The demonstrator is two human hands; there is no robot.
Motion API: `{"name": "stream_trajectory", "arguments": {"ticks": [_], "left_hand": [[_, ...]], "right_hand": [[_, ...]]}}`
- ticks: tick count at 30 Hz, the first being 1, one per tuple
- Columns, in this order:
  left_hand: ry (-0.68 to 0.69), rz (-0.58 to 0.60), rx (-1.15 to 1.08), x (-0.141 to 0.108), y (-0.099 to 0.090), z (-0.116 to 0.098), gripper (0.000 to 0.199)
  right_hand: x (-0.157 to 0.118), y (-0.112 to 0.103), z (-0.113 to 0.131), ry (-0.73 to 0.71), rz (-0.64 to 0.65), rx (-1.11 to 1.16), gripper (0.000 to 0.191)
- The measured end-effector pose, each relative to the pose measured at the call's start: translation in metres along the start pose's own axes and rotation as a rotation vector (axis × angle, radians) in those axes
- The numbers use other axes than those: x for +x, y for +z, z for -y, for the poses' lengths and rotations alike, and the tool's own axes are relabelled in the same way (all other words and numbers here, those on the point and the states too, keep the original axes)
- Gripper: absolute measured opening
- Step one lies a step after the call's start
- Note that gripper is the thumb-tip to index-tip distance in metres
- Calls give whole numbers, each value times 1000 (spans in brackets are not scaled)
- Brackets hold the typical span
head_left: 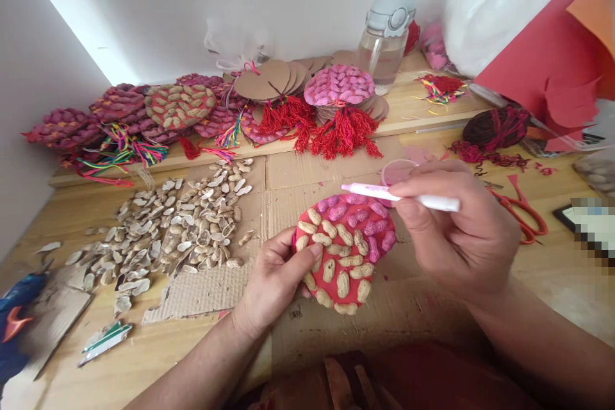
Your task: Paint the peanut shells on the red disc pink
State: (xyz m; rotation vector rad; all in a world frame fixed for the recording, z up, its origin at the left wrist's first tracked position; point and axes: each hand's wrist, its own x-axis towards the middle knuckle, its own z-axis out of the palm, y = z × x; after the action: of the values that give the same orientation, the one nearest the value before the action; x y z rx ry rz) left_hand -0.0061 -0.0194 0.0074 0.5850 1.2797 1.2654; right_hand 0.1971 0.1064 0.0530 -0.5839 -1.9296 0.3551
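Observation:
My left hand grips the left edge of a round red disc covered in glued peanut shells, its thumb lying over the front. The shells along the disc's top and right are coloured pink-purple; those at the left and bottom are bare tan. Between the thumb and fingers of my right hand is a white marker with a pink tip. The tip points left, just above the disc's upper edge, and looks apart from the shells. Behind the right fingers, a small round clear lid or dish is partly hidden.
Loose peanut shells lie heaped at left on cardboard, near a blue glue gun. Finished discs with tassels line the back ledge beside a water bottle. Orange-handled scissors and a yarn ball sit at right.

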Motion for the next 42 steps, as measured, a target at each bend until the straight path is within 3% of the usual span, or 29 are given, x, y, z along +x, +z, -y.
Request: {"name": "stream_trajectory", "arguments": {"ticks": [6, 13, 19, 24, 27, 34, 42], "left_hand": [[26, -5, -153, 4, 1, -3, 28], [86, -122, -238, 9, 8, -17, 44], [154, -146, -297, 11, 8, -14, 46], [182, -139, -280, 12, 4, -10, 39], [158, -138, -255, 13, 1, -8, 46], [157, -205, -202, 14, 0, -10, 44], [51, -197, -273, 11, 8, -19, 50]], "right_hand": [[4, 1, 6, -14, -102, 60, 29], [2, 1, 6, 35, -184, 184, 19], [-3, 3, 6, 55, -210, 228, 15], [5, -8, 0, 72, -299, -23, 11], [12, -18, -12, 66, -345, -191, 7], [18, -26, -37, 124, -78, -519, 10], [12, -23, -50, 230, 159, -647, 14]]}}
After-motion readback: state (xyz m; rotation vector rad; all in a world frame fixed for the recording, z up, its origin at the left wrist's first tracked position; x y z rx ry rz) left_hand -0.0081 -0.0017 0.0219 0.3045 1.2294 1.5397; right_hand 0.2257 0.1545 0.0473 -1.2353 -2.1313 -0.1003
